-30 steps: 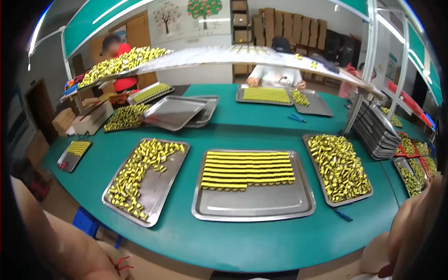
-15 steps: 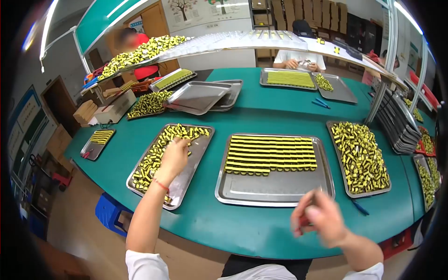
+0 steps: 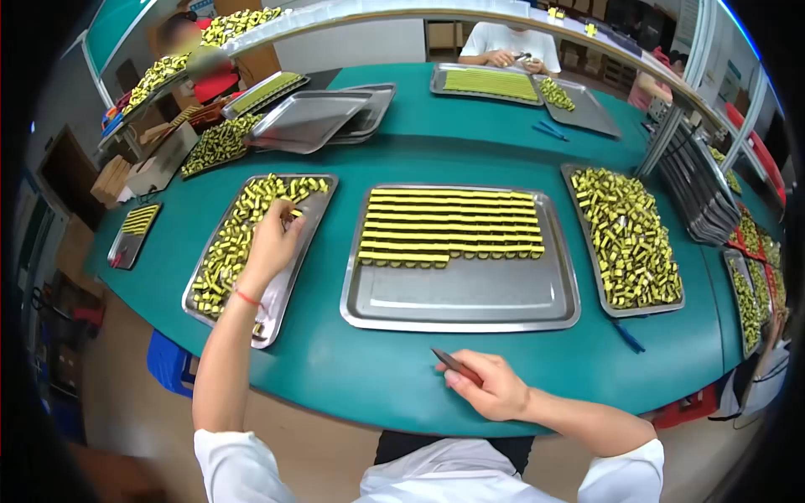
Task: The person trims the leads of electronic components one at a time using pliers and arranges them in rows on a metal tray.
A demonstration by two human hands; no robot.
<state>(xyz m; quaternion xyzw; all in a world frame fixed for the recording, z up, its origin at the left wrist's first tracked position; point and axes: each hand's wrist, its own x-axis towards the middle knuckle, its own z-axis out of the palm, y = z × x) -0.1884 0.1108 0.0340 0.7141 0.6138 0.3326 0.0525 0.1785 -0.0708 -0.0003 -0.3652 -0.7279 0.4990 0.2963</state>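
My left hand (image 3: 273, 241) is over the left metal tray (image 3: 282, 295), its fingers pinched on a small yellow-and-black block (image 3: 296, 215). Loose blocks (image 3: 225, 254) of the same kind lie jumbled in that tray. In front of me, the middle metal tray (image 3: 461, 298) carries tight rows of blocks (image 3: 449, 225); its nearest row is shorter and ends partway across. My right hand (image 3: 496, 390) grips a dark, pointed hand tool (image 3: 457, 366) with a reddish part. Its tip points up and left, below the middle tray; the exact kind of tool cannot be made out.
At right stands a tray heaped with blocks (image 3: 633, 239), with a blue tool (image 3: 627, 335) below it. Stacked empty trays (image 3: 310, 121) lie at the back left. Across the green table (image 3: 470, 159), a person (image 3: 511, 46) works behind another filled tray. A shelf (image 3: 402, 23) spans above.
The view has tilted down and shifted. My right hand has moved left and lower, and its tool now shows clearly. My left hand stays over the left tray, now with a block visible at its fingertips.
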